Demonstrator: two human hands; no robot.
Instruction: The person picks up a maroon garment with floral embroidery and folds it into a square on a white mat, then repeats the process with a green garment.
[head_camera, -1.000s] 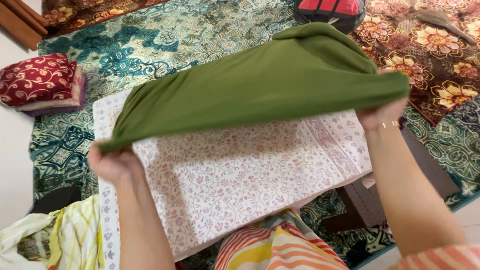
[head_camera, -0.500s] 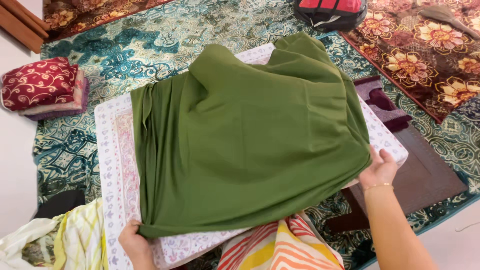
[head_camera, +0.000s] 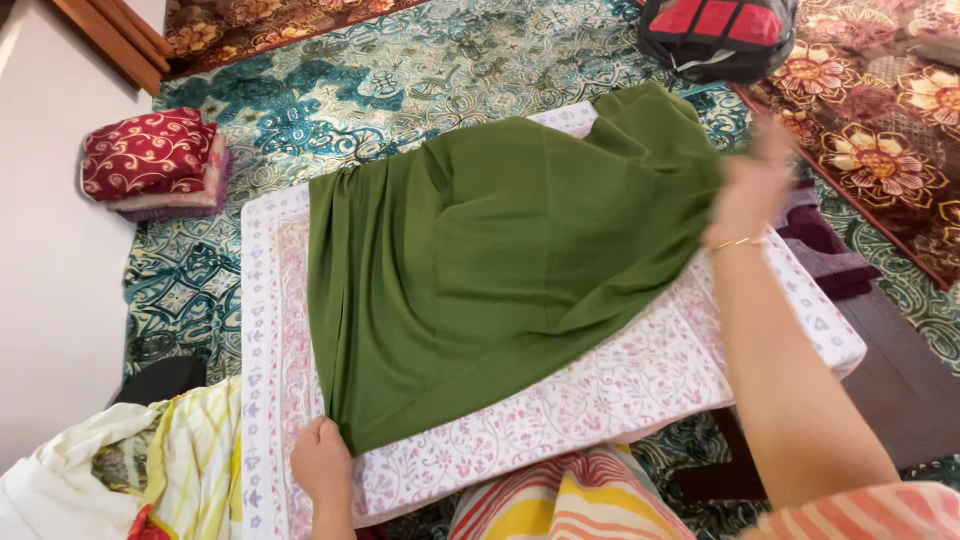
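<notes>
While the left hand (head_camera: 322, 462) pinches the near corner of the plain olive-green cloth (head_camera: 500, 250) against the white floral-printed padded board (head_camera: 640, 385), the blurred right hand (head_camera: 752, 180), seemingly spread, lifts its far edge; this looks like mid-fold.

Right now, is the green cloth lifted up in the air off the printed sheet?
No, the green cloth lies spread on the printed sheet, with the left hand at its near corner.

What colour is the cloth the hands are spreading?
Plain olive green cloth, with no pattern, lying on a white floral-printed pad; the head view shows it.
</notes>
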